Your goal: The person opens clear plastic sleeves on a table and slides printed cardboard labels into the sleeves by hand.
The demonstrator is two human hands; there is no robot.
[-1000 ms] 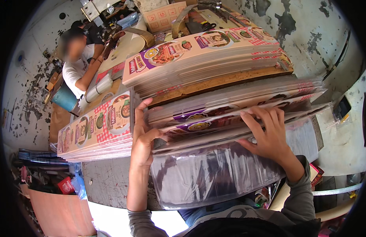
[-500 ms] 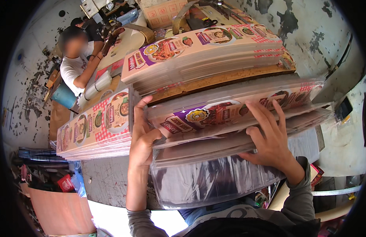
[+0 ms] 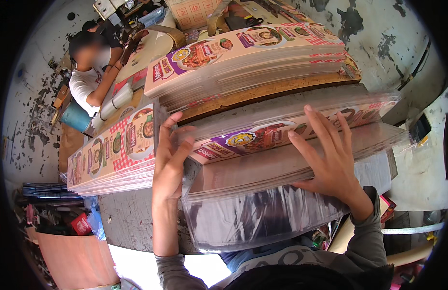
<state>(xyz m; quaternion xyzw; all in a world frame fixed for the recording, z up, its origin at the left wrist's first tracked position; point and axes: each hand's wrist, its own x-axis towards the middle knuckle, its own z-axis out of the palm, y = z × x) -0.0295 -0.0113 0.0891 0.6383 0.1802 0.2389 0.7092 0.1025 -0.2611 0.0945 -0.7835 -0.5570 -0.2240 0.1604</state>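
Note:
A long printed sheet in clear plastic (image 3: 262, 138), with food pictures and a purple patch, stands tilted up in front of me. Its nearer side meets a pile of clear-covered sheets (image 3: 243, 176). At its left end is my left hand (image 3: 170, 157), upright with thumb and fingers apart; whether it touches the sheet I cannot tell. My right hand (image 3: 328, 162) spreads its fingers across the right half of the printed face, thumb low by the pile's front edge. A glossy clear plastic sheet (image 3: 262, 220) lies nearest my body.
A tall stack of printed sheets (image 3: 243, 58) rests on a wooden board (image 3: 282, 87) beyond my hands. Another stack (image 3: 113, 150) stands left on the grey table (image 3: 130, 215). A person (image 3: 91, 77) sits at the far left, beside a clear plastic roll (image 3: 115, 104).
The printed sheet has tipped further upright and away from the pile below, widening the gap. My left thumb has come off its left end, and my right fingers have spread and straightened.

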